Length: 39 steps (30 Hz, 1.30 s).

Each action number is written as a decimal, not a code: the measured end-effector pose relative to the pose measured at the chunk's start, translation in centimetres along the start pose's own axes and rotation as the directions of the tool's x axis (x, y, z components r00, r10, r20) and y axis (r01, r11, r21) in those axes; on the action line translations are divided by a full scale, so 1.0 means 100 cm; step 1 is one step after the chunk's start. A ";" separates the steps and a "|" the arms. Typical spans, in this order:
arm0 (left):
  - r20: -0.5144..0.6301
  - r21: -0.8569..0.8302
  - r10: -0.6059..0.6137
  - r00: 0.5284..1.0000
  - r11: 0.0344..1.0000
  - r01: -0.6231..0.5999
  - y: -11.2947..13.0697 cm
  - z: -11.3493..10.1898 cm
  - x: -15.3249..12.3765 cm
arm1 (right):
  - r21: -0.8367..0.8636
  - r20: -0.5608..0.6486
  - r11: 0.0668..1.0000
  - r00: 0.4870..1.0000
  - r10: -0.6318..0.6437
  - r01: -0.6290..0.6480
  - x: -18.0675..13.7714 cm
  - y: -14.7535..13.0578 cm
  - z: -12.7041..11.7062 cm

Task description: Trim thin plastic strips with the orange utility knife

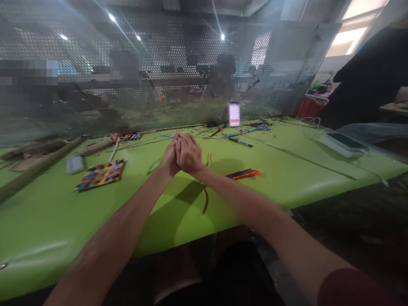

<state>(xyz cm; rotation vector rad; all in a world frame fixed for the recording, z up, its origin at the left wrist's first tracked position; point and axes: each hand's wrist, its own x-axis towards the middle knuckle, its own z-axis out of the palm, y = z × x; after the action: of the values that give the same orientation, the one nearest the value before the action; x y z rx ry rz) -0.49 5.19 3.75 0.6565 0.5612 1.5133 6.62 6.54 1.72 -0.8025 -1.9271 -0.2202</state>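
Note:
My left hand [172, 154] and my right hand [190, 154] are clasped together above the green tabletop, arms stretched forward. Bent fingers wrap around each other, and whether anything lies between the palms is hidden. Under my right wrist, a thin curved tan strip [205, 199] lies on the table. Just right of it is an orange and black utility knife [245, 174], partly covered by my right forearm. A thin green loop [153, 166] shows beside my left wrist. Farther left lies a woven square of many-coloured strips [102, 175].
Along the left edge of the green table [287, 178] are wooden sticks [41, 170] and a small pale box [75, 164]. A lit phone [234, 114] stands at the back by the perforated screen [178, 85], near a pen [240, 142]. A thin rod [312, 161] and a white device [344, 143] lie right.

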 end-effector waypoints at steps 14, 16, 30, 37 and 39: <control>-0.072 0.005 0.003 0.997 1.000 -0.003 -0.004 -0.001 0.001 | 0.050 -0.098 0.998 0.994 -0.037 0.042 -0.007 0.004 0.009; -0.076 0.001 0.011 0.997 1.000 -0.011 -0.004 -0.002 0.002 | 0.056 -0.069 0.998 0.997 -0.033 0.037 -0.006 0.005 0.010; 0.003 -0.027 0.063 0.998 0.998 -0.063 0.005 -0.009 0.002 | 0.069 0.003 0.979 0.981 -0.194 0.193 0.000 0.005 0.005; 0.037 -0.028 0.011 0.999 1.000 -0.010 0.011 -0.003 -0.006 | 0.072 0.007 0.974 0.976 -0.216 0.215 0.002 0.000 0.003; 0.026 -0.051 0.010 1.000 0.999 -0.009 0.009 -0.001 -0.008 | 0.040 0.024 0.977 0.978 -0.209 0.208 0.002 -0.002 0.004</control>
<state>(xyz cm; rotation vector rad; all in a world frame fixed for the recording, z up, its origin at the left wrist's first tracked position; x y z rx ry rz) -1.20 4.36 4.31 0.6397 0.4993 1.5210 6.19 6.63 1.75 -0.5809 -2.0361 -0.3009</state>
